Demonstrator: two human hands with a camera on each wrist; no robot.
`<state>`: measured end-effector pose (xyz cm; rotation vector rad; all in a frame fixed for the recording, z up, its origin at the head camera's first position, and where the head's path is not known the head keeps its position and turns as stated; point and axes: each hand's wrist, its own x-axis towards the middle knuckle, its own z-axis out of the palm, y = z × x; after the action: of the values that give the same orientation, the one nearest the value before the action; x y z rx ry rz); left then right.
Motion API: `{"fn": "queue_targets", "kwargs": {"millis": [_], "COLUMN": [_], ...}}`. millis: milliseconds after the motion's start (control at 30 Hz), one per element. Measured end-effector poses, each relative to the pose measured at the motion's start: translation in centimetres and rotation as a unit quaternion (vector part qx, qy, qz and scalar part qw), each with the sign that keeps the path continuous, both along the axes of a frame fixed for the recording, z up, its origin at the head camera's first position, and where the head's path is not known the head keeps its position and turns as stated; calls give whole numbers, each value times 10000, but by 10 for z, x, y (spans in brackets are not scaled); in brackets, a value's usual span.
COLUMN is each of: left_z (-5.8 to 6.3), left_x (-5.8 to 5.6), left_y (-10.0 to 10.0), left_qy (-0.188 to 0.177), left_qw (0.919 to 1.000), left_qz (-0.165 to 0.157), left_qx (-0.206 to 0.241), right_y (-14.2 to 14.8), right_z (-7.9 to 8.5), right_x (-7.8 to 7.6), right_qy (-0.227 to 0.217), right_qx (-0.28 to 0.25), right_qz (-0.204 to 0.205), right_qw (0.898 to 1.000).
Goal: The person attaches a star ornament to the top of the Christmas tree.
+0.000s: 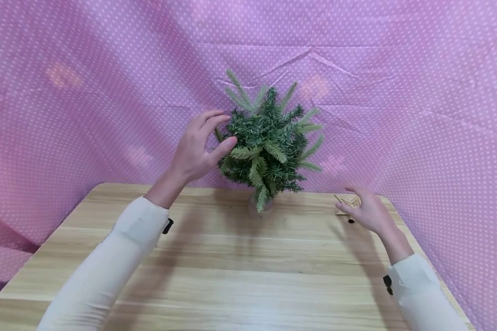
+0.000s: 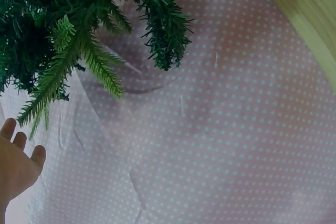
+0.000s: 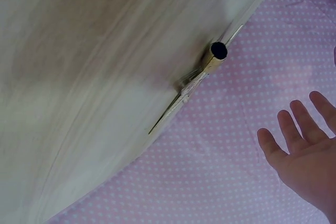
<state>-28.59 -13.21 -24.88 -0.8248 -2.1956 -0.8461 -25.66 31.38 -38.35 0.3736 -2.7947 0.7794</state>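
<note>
A small artificial Christmas tree [image 1: 269, 138], dark green with lighter sprigs, stands on a pale round base [image 1: 260, 207] at the back of the table. My left hand [image 1: 200, 147] is raised at its left side, thumb and fingers spread apart right by the branches. In the left wrist view, the fingers of that hand [image 2: 18, 163] show just below a drooping sprig [image 2: 50, 85]. At the back right lies a gold star tree topper [image 1: 353, 202], its hollow tube [image 3: 214, 59] facing the camera. Over the topper, my right hand [image 1: 368, 211] hovers with fingers extended, partly covering it in the head view.
The light wood table [image 1: 248, 276] ends in rounded back corners. Behind and at both sides hangs a pink polka-dot cloth [image 1: 418, 115], close behind the tree. Shadows of both arms fall across the tabletop.
</note>
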Motion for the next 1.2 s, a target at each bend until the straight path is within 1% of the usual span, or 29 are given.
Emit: {"fn": "queue_targets", "kwargs": {"millis": [133,300,467,533,700,900,1033,1133,1200], "left_z": [5,12,17,18,19,23,27,29,30], "left_x": [-4,-10,-15,-17,-20,-22,-24,-26,-27], "left_y": [2,5,9,11,16,24,26,28,29], "left_qy": [-104,-223,-336,-396,-499,-577,-578,-664,-741], "left_qw": [9999,9996,9988,9986,9979,9967,9966,9955,9946], "left_qz": [11,-4,-46,-97,-197,-376,-296,-208,-203], "left_qx": [-60,-165,-349,-335,-365,-424,-516,-651,-691], "right_y": [5,13,21,24,34,49,54,57,60], "right_z": [-1,-2,0,1,-4,-10,-13,-15,-16], "right_x": [-1,-6,-9,-10,-13,-16,-19,-21,-22], "right_qy": [-203,-218,-409,-497,-726,-1016,-1201,-1164,-1146], "right_qx": [22,95,232,254,61,-89,-231,-202,-159], "right_qz": [-98,-74,-238,-276,-176,-224,-190,-156,-116], "right_qw": [9997,9997,9986,9981,9972,9945,9923,9929,9932]}}
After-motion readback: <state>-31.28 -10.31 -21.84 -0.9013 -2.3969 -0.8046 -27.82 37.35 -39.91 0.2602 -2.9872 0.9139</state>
